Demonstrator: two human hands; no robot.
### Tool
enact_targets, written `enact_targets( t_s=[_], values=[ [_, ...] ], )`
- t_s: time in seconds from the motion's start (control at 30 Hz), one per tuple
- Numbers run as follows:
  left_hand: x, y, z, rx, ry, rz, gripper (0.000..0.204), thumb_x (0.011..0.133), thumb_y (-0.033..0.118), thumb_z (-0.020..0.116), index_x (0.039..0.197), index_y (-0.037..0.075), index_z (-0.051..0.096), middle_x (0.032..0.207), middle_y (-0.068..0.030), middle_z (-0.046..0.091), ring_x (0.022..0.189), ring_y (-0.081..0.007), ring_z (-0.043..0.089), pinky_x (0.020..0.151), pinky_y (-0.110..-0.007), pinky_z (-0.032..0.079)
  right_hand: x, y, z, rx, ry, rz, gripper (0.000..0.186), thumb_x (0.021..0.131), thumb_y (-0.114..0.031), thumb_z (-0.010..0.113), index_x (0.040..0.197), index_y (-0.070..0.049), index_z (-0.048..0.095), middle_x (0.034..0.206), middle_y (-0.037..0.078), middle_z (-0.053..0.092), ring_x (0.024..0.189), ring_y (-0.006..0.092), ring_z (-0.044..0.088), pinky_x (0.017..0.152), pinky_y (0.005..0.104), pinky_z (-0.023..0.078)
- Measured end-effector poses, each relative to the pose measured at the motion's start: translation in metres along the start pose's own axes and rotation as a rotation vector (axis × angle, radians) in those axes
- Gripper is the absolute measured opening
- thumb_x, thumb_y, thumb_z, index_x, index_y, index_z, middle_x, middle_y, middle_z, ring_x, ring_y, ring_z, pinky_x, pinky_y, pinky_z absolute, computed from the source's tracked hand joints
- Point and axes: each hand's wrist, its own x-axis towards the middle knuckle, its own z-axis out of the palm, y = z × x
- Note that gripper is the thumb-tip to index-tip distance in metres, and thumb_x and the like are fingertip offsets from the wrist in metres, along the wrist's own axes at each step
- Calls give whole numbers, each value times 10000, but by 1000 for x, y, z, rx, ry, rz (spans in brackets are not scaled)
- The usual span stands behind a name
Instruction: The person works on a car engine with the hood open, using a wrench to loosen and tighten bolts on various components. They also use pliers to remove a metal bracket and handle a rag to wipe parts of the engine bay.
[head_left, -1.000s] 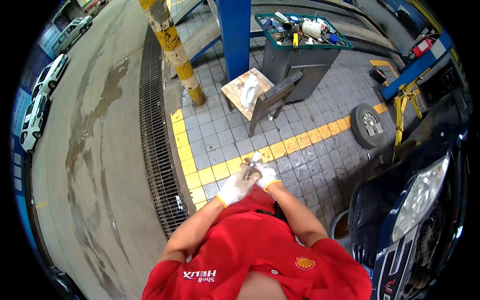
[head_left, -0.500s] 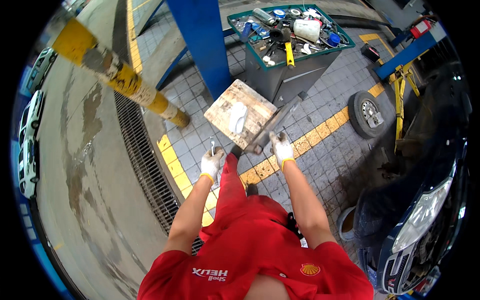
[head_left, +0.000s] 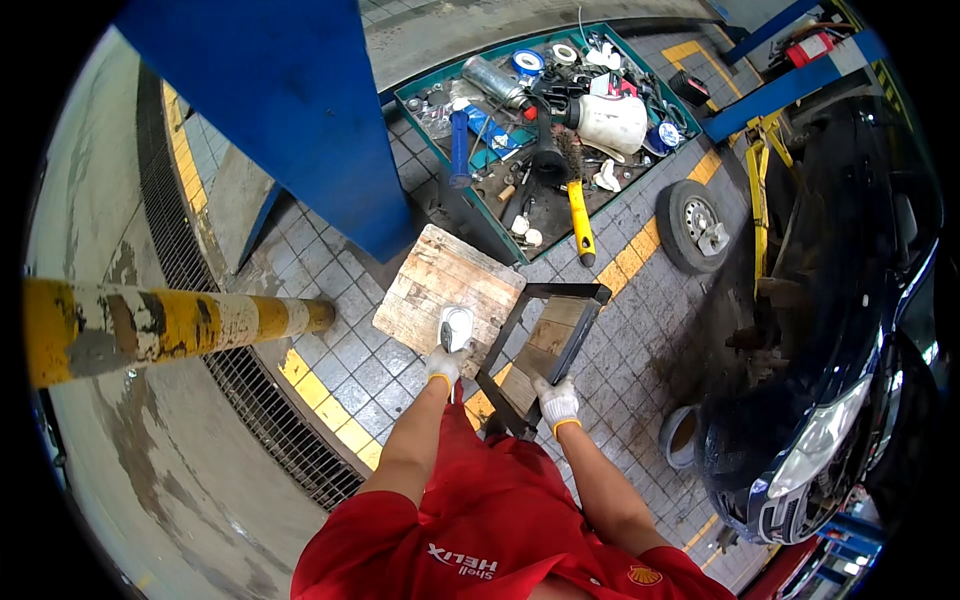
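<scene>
The right hand (head_left: 557,402) is at the back of the chair (head_left: 550,335), its gloved grip wrapped around the near end of the dark frame. Half a second ago this hand was open and off the frame, so the contact is new; it seems to bring the chair itself into the work.

The left hand (head_left: 447,363) has come in to the near edge of the seat (head_left: 425,275), close to the near right corner. Its grip is narrow, curled on what looks like a metal wrench (head_left: 446,337), whose head overlaps the white bottle (head_left: 459,322) in this view. Whether the two touch, I cannot tell. The bottle stands on the seat, toward that same near edge. With the wrench in it, the left hand probably has few fingers to spare for anything else.

Beyond the seat's far right corner is the crowded tray (head_left: 468,208), which shows larger now that the person has moved closer. A yellow-handled brush (head_left: 581,222) sticks out over its near edge, and a white jar (head_left: 613,122) lies toward its right edge. Farther right, a wheel (head_left: 685,228) lies on the tiled floor (head_left: 640,310).
</scene>
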Motion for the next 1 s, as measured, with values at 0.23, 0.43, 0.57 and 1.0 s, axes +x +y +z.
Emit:
enact_targets(
  t_s=[0.23,0.43,0.57,1.0],
  values=[
    [-58,57,-89,-633,94,72,507,885,329,797,1179,-57,649,776,-70,670,585,-169,592,519,-329,475,16,26,13,87,11,58,865,811,-451,794,1422,69,469,1224,315,693,1142,452,685,987,443,539],
    [-202,162,-231,-860,211,428,284,928,180,736,1109,0,611,689,0,577,470,-74,469,393,-249,359,1,2,6,23,58,46,738,808,-377,815,1317,64,515,1140,271,729,1054,393,725,936,424,556],
    [-236,223,-268,-864,287,781,318,953,260,734,1112,4,631,783,-30,645,465,-61,452,392,-224,347,-4,-9,0,-10,66,60,769,800,-375,797,1376,40,500,1182,290,715,1112,444,699,978,463,547],
    [-104,417,-242,-1160,-262,515,369,1009,409,655,957,43,636,702,-15,567,459,-62,370,418,-237,301,-8,-7,-18,-54,-20,56,968,796,-449,767,1514,60,366,1334,366,616,1241,474,629,1039,469,520]
  ],
)
